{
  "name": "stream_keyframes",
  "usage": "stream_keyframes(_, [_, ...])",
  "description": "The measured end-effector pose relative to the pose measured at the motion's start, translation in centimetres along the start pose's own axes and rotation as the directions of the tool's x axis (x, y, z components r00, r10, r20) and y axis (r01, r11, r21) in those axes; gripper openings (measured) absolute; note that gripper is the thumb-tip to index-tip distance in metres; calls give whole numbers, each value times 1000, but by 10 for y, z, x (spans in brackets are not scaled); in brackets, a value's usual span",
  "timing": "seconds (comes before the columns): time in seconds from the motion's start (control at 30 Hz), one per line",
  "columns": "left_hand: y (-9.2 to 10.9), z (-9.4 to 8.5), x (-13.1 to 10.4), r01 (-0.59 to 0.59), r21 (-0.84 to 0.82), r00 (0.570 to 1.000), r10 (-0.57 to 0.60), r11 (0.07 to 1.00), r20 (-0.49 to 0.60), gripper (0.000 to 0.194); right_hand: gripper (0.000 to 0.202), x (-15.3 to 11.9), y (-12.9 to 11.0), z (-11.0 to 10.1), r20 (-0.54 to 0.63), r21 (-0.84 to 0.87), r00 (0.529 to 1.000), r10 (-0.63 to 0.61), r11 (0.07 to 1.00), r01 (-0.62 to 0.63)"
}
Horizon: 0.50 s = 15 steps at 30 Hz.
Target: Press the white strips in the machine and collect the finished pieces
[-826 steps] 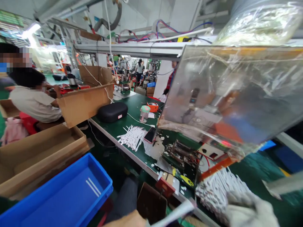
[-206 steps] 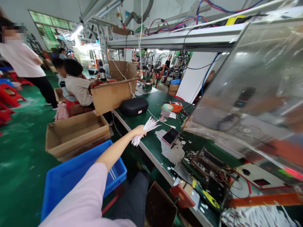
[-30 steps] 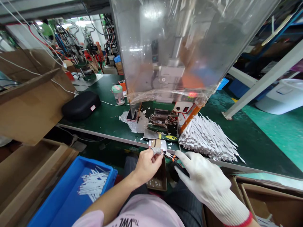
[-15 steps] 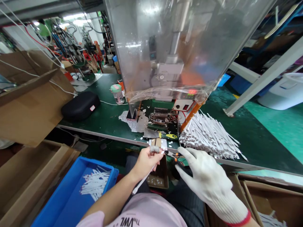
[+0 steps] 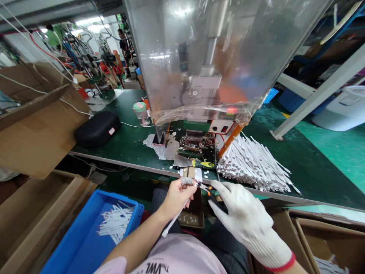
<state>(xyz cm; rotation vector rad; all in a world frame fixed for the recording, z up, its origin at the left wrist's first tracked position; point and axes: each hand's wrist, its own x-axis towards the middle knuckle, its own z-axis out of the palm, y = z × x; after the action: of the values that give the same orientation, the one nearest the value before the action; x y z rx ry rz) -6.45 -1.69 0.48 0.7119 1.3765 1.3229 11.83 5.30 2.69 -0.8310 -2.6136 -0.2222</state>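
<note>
My left hand [image 5: 177, 196], bare with a grey wrap on one finger, pinches a flat white strip [image 5: 174, 220] near its upper end. The strip's other end hangs down toward my lap. In a white knitted glove with a red cuff, my right hand [image 5: 241, 211] grips small pliers [image 5: 205, 188] with black and orange handles. The jaws reach the strip's end beside my left fingertips; whether they touch it I cannot tell. Below my hands sits a brown bin [image 5: 192, 222] with small white scraps.
A press machine [image 5: 203, 87] behind a clear sheet stands on the green bench. White strips [image 5: 255, 163] lie heaped to its right. A scraper [image 5: 184, 161] lies near the edge. A blue crate [image 5: 94, 232] and cardboard boxes flank my lap. A person [image 5: 123, 42] is far off.
My right hand has shifted a little left with the pliers, bringing the jaws closer to my left fingertips. A person has come into view in the background.
</note>
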Motion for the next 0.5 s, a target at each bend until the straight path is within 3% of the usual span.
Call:
stream_keyframes(0.1, [0,3,-1,1,8,1000,-1,1000,11,41,31,-5,-4,6,31,25,999,20,999,-20])
stream_keyframes(0.2, [-2,-1,-5,10,35,998,-12,999,61,40,28,-11,-4,9,20,108,993,114,987,-116])
stream_keyframes(0.27, [-3,-19,-5,18,60,999,-20,998,33,39,29,-11,9,5,-24,160,969,248,957,-241])
stream_keyframes(0.3, [-2,-35,0,19,66,999,-17,998,-36,38,31,-10,21,2,-37,171,944,329,933,-318])
stream_keyframes(0.33, [1,-55,8,16,76,989,-5,997,-149,38,33,-10,38,-2,-30,162,909,416,899,-406])
stream_keyframes(0.4, [13,-101,35,-19,74,922,46,997,-385,41,40,-10,84,-11,42,76,799,600,795,-601])
stream_keyframes(0.47, [30,-146,73,-60,99,855,103,993,-509,34,49,-16,142,-17,146,-94,625,767,640,-763])
stream_keyframes(0.5, [40,-165,92,-40,186,796,144,982,-588,27,52,-22,171,-18,162,-169,548,821,570,-804])
